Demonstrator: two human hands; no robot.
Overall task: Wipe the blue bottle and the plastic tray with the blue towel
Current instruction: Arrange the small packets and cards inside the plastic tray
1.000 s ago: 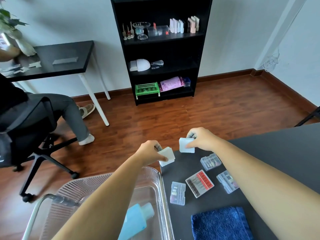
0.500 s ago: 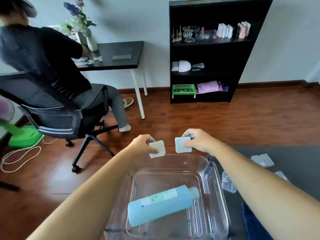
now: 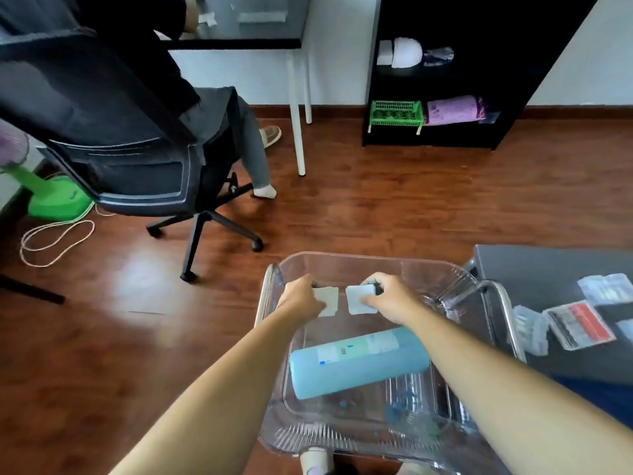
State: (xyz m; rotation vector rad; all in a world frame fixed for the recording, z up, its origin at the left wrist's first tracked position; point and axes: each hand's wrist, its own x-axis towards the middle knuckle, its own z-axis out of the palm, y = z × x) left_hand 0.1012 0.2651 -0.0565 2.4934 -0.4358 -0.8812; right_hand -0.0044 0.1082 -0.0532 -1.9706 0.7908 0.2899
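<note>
Blue bottle [image 3: 359,365] lying on its side inside the clear plastic tray [image 3: 346,437], cap end hidden behind the right forearm. Tray sitting on a metal-framed cart [image 3: 503,303], just beside a dark table [image 3: 534,269]. Blue towel barely visible, only a dark blue sliver [image 3: 596,389] at the table's near edge. Wiping apparently not begun: both hands occupied over the tray's far half. Left hand [image 3: 301,298] pinching a small white square case [image 3: 327,301]; right hand [image 3: 387,296] closed on a matching case [image 3: 358,299]. Both arms extended forward, palms down, cases almost touching. Likely next: setting the cases down, then reaching right for the towel. Clear boxes of small parts [image 3: 579,323] scattered on the table.
</note>
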